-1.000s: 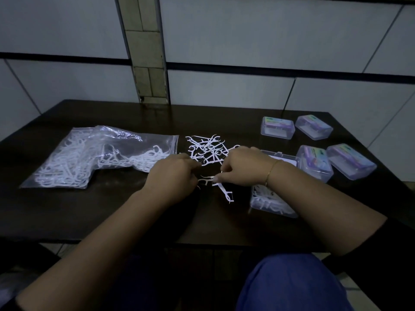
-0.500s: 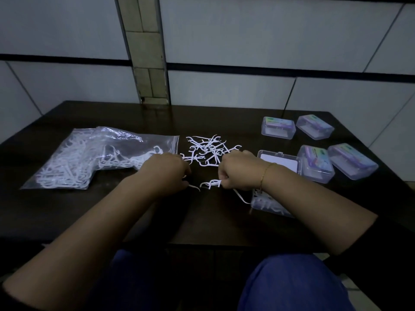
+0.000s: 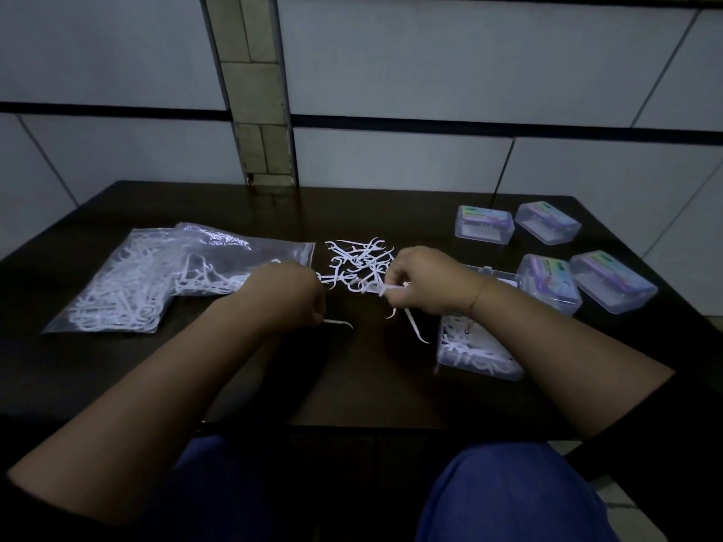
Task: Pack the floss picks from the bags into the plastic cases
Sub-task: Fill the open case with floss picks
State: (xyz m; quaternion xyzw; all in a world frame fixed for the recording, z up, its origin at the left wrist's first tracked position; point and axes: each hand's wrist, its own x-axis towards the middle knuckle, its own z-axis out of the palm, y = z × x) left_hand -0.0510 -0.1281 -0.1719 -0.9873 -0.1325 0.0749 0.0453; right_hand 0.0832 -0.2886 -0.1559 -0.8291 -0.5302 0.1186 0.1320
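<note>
A loose heap of white floss picks (image 3: 358, 264) lies mid-table, just right of a clear bag (image 3: 156, 279) full of more picks. My left hand (image 3: 287, 297) is curled round a pick whose pointed tail sticks out to the right. My right hand (image 3: 424, 281) pinches a small bunch of picks, heads pointing left and tails hanging down. An open plastic case (image 3: 475, 352) holding several picks sits under my right wrist, its lid hinged up behind the forearm.
Several closed cases with purple labels stand at the right: two at the back (image 3: 484, 224) (image 3: 547, 223), two nearer (image 3: 549, 281) (image 3: 612, 281). The dark table (image 3: 234, 365) ends near my knees. A tiled wall rises behind it.
Both hands lifted slightly off the table and drew apart. My right hand gathered picks into a bunch; my left hand moved left holding one pick.
</note>
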